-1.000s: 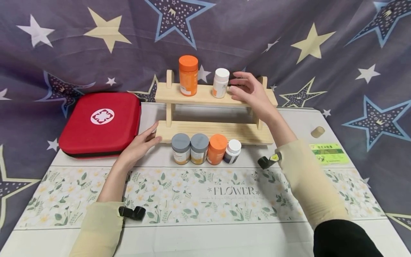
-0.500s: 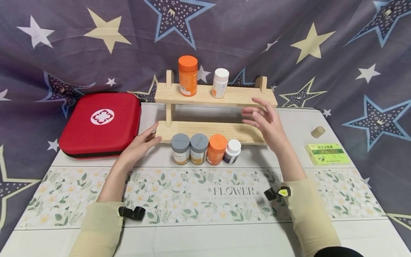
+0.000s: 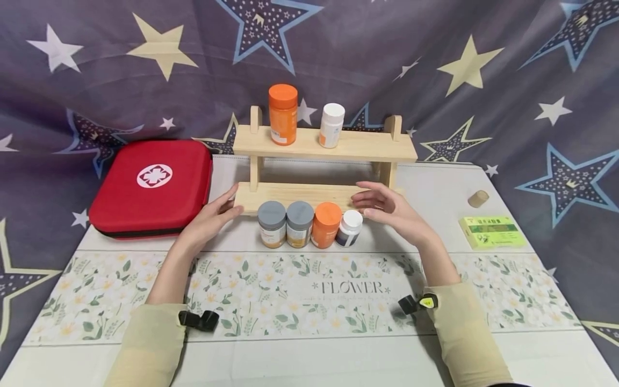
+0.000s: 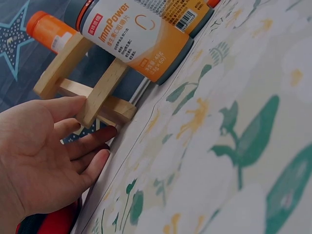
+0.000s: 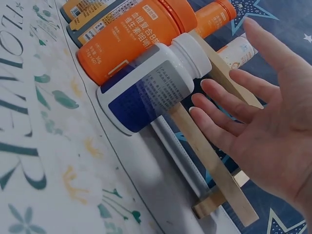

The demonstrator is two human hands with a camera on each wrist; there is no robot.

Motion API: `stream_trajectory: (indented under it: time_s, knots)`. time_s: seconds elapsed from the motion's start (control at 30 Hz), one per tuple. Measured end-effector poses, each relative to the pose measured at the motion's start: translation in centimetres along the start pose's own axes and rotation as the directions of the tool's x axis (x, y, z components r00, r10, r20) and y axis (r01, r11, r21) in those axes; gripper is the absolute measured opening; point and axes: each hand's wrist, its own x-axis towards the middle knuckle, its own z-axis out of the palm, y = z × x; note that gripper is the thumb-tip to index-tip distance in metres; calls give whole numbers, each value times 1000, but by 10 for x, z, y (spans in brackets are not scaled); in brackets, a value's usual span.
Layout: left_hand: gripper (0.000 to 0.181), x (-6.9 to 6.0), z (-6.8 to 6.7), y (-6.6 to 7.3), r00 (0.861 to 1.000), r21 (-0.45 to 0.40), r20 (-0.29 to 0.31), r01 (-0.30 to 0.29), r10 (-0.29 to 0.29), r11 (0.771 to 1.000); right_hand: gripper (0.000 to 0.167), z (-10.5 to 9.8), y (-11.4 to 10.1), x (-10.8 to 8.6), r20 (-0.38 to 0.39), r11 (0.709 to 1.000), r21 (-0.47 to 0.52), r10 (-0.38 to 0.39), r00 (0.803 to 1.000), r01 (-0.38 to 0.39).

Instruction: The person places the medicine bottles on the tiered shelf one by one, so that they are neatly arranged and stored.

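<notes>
Far left, the red case (image 3: 150,185) lies flat, just beside my left hand (image 3: 205,223). And there's that hand: fingers loosely bent, touching the left end of the wooden rack (image 3: 309,153), more rest than squeeze; steadying it, I'd judge. Now two grey-lidded bottles (image 3: 272,224), upright, side by side before the lower shelf (image 3: 309,192), with a tall orange bottle (image 3: 283,115) up on the top shelf (image 3: 369,144). Next in the front row, the orange-lidded bottle (image 3: 326,227); above, the small white bottle (image 3: 331,128), upright, apart from its neighbour. The white-capped navy bottle (image 3: 348,230) closes the row, lined up, I'd say, for easy reach. Right beside it, my right hand (image 3: 394,212)! Fingers half spread, gripping nothing. Farther right, the stubby cylinder (image 3: 479,199) and the green box (image 3: 493,233) sit on the table (image 3: 300,365).
</notes>
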Motion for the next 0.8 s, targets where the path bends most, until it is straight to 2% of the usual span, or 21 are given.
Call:
stream_trajectory:
  time_s: [0.47, 0.8]
  knots:
    - [76, -1, -1, 2, 1000, 1, 3, -9, 9, 1000, 67, 4, 7, 3, 34, 983, -183, 25, 999, -18]
    - [76, -1, 0, 0, 1000, 0, 4, -3, 3, 1000, 55, 11, 11, 5, 12, 952, -306, 7, 1000, -3]
